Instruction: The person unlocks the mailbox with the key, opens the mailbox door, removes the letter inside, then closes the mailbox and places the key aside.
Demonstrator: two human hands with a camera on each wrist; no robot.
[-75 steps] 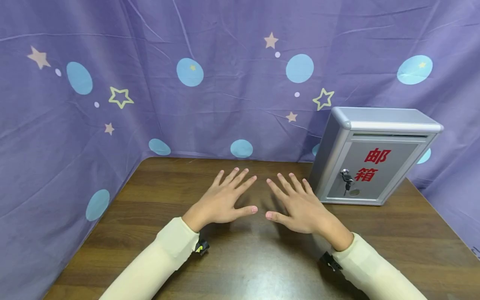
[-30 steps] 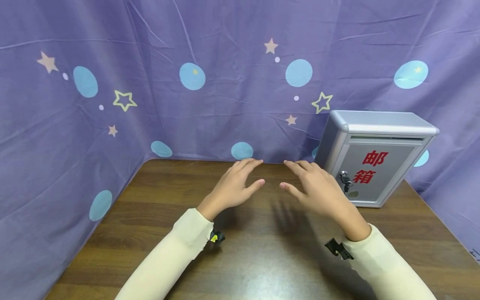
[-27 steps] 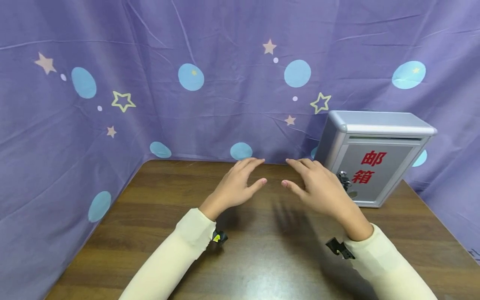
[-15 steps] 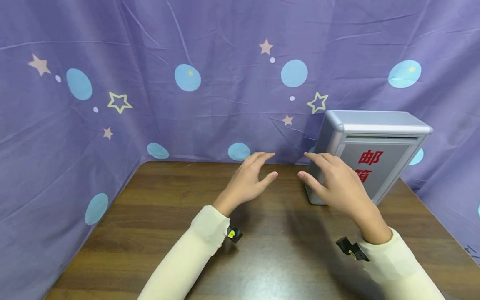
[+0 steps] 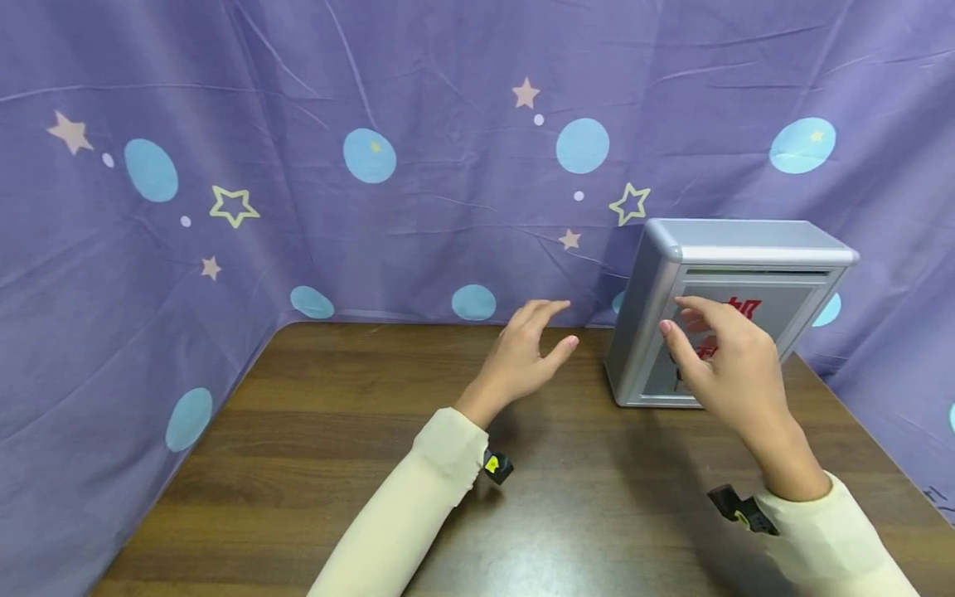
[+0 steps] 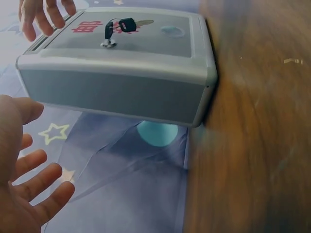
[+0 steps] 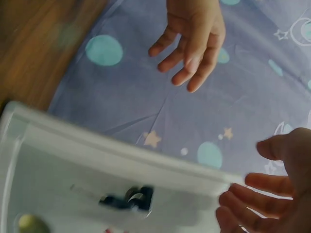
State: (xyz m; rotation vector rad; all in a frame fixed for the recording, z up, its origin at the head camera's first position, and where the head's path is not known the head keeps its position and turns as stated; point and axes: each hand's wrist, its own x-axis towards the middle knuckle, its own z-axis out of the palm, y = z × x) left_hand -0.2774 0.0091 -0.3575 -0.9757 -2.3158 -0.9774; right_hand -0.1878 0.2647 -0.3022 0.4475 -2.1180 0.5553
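A silver metal mailbox [image 5: 749,238] with red characters on its front stands on the wooden table at the right. Keys [image 6: 127,24] hang from the lock [image 6: 109,43] on its door; in the right wrist view the keys [image 7: 116,201] look blurred. My right hand [image 5: 739,365] hovers in front of the door, fingers relaxed and thumb apart, hiding part of the lettering and most of the lock in the head view. My left hand [image 5: 522,356] is in the air left of the mailbox, fingers loosely bent. Both hands hold nothing.
The brown wooden table [image 5: 298,481] reaches back to a purple curtain [image 5: 418,224] with stars and blue dots, which also covers the left side. A narrow slot [image 5: 757,272] runs below the mailbox's top edge. Black wrist devices [image 5: 498,467] sit at the sleeves.
Both hands rose from their spread pose low over the table, then moved right. My right hand has come in front of the mailbox door; my left hand followed. The mailbox has stayed in place.
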